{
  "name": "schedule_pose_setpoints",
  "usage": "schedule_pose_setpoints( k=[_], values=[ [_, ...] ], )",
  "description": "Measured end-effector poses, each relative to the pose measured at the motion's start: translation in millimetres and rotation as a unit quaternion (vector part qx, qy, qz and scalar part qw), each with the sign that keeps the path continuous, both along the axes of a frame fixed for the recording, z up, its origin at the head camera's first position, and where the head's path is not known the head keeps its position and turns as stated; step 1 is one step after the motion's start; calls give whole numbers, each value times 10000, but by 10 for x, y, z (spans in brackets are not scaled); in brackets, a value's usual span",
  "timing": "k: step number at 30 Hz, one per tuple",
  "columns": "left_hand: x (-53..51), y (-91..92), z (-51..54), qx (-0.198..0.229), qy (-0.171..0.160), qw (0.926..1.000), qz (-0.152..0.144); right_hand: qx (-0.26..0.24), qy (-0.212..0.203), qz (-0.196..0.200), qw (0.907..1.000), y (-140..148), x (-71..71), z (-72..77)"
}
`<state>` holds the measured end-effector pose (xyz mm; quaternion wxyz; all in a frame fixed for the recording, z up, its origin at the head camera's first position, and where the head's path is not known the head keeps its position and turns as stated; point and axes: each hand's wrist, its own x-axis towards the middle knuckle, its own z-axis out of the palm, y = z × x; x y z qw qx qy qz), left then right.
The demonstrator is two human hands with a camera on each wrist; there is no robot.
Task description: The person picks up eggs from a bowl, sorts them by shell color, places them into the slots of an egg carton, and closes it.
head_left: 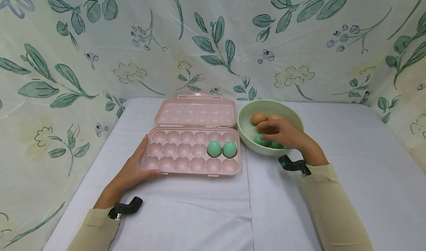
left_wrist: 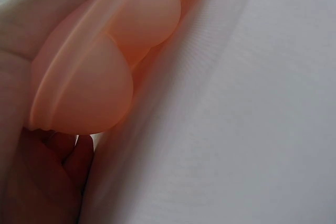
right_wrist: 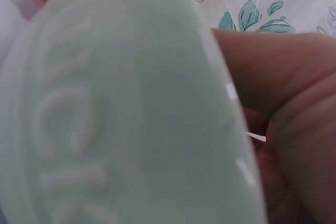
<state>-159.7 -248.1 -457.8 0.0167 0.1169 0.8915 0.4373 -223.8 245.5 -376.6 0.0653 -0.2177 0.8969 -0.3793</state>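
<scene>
Right inside the bowl [head_left: 245, 123] the right hand [head_left: 284, 132] is held, low over a green egg [head_left: 261, 140] on the near side, with a second green egg [head_left: 277, 145] partly covered just beside it. Thumb and fingers are parted there; whether the egg is pinched cannot be told, since in the right wrist view the grip is hidden by the bowl's wall. Over at the tray [head_left: 184, 149], the left end is clasped by the left hand [head_left: 133, 169], thumb along the near edge, fingers at the side. Nicely steadied! Two green eggs [head_left: 214, 148] are seated in the middle row, at its right end, and the lid [head_left: 196, 112] is laid back behind. For a clean lift, the egg is best taken round its sides, softly, and raised straight up until the rim is cleared. The brown eggs [head_left: 259, 118] at the back should not be knocked. If that row is to be carried on, the cell just left of the pair looks the natural seat, and the egg should be lowered, never dropped.
</scene>
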Motion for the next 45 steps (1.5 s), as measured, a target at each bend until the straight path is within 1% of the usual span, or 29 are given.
schedule_pose_setpoints(
  k=[3, 5, 9, 12, 17, 23, 33, 35, 40, 45],
  values=[
    [-11, -1, 3, 19, -4, 10000, -14, -90, -68, 105, 9999, -18, 21, 7],
    [-13, 0, 7, 7, -14, 10000, -11, -41, -43, 146, 9999, -34, 34, 13],
    [-12, 4, 13, 0, 7, 10000, 0, -41, -166, 220, 9996, -61, 40, 12],
    [-12, 8, 11, -1, 12, 10000, -9, 3, -177, 280, 9995, -77, 35, 1],
    [-7, 14, 3, 3, -8, 10000, 13, 151, -226, 332, 9991, -103, 28, -13],
    [-13, 12, -1, 37, -15, 10000, -10, 396, -248, 297, 9985, -119, 16, -37],
    [-2, 9, 4, -19, -13, 10000, 6, 597, 233, 627, 9960, -130, -11, -68],
    [2, 11, 9, -42, -27, 10000, 20, 600, 236, 619, 9960, -131, -18, -70],
    [2, 19, 15, -54, -58, 10000, 54, 627, 389, 599, 9955, -130, -27, -83],
    [-2, 6, 3, -50, -47, 10000, 51, 693, 514, 529, 9949, -138, -15, -107]
  ],
)
